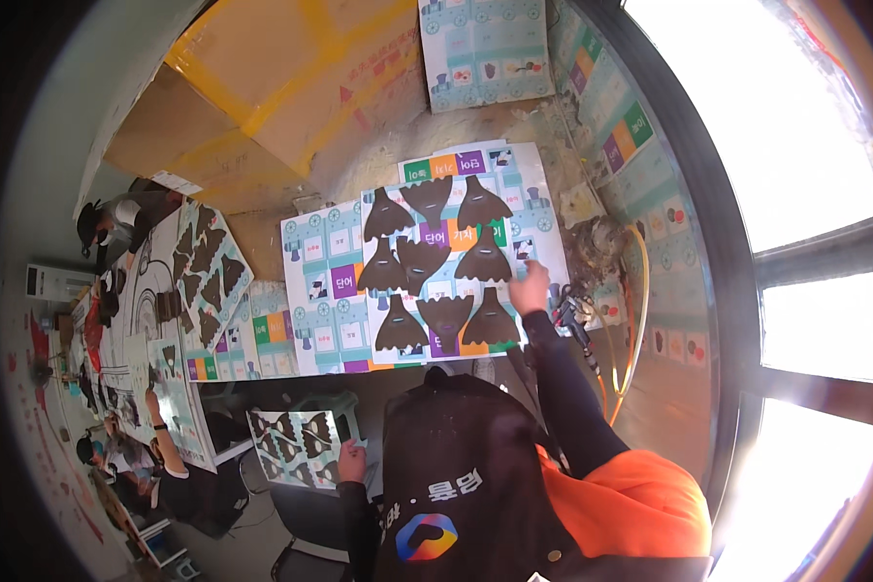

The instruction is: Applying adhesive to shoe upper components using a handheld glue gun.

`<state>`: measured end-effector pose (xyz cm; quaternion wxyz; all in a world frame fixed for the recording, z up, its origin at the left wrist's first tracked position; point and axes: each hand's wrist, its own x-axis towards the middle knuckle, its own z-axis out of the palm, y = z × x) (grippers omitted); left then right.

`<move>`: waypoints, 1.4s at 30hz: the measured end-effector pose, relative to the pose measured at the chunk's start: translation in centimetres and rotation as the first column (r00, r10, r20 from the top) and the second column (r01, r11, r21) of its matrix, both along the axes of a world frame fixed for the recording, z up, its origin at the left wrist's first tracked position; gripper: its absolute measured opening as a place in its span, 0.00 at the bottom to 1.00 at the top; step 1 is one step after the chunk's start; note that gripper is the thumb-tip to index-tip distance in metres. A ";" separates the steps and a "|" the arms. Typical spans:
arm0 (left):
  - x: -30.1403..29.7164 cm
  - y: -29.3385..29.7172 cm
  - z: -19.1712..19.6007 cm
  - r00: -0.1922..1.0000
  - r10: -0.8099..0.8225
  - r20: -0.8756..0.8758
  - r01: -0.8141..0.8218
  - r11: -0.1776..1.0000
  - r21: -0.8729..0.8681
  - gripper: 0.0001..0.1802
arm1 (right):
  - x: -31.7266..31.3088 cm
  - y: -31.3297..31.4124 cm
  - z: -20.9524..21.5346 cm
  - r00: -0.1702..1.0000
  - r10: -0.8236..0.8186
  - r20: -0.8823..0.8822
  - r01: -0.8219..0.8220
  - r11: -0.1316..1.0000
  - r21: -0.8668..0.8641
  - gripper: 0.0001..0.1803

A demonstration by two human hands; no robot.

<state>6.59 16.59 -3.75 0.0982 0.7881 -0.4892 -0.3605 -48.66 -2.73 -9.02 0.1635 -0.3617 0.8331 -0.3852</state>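
On the table a white sheet [446,315] bears several dark brown, fan-shaped pieces [488,260] with scalloped edges. My right hand [530,289] is at the sheet's right edge, its fingers closed on that edge. Beneath lie printed cards [312,281] in pale blue with purple, orange and green blocks. Low on the left, beyond the table's near edge, my left hand [352,462] grips the right side of a smaller-looking sheet [262,423] with similar dark shapes in rows.
A black-handled tool [574,315] with yellow and orange hoses [640,320] lies right of the cards. Large taped cardboard boxes [291,68] stand at the back. Leftward, other people [116,228] work at a table with another sheet of dark shapes [209,276]. A chair [310,524] stands below.
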 end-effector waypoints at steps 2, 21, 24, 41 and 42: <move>1.5 1.5 -0.6 0.999 -0.035 0.036 0.036 0.999 -0.015 0.21 | 0.5 4.7 1.4 0.989 0.009 0.148 -0.031 0.988 0.148 0.18; 7.9 4.4 -1.8 0.997 -0.033 -0.070 0.038 0.996 0.074 0.18 | 4.4 14.9 -1.3 0.413 -0.069 0.908 0.075 0.996 0.042 0.27; 10.5 6.8 -1.7 0.994 -0.001 -0.106 0.018 0.987 0.162 0.17 | 4.3 15.2 -2.4 0.478 -0.081 0.875 0.109 0.993 0.033 0.27; 23.2 18.0 -6.2 0.902 0.308 -0.302 -0.203 0.921 0.334 0.19 | 17.6 15.4 14.5 0.502 0.187 0.844 -0.187 0.977 -0.105 0.19; 23.9 18.5 -6.3 0.888 0.342 -0.306 -0.252 0.921 0.298 0.19 | 19.5 13.7 15.6 0.474 0.217 0.853 -0.237 0.965 -0.114 0.19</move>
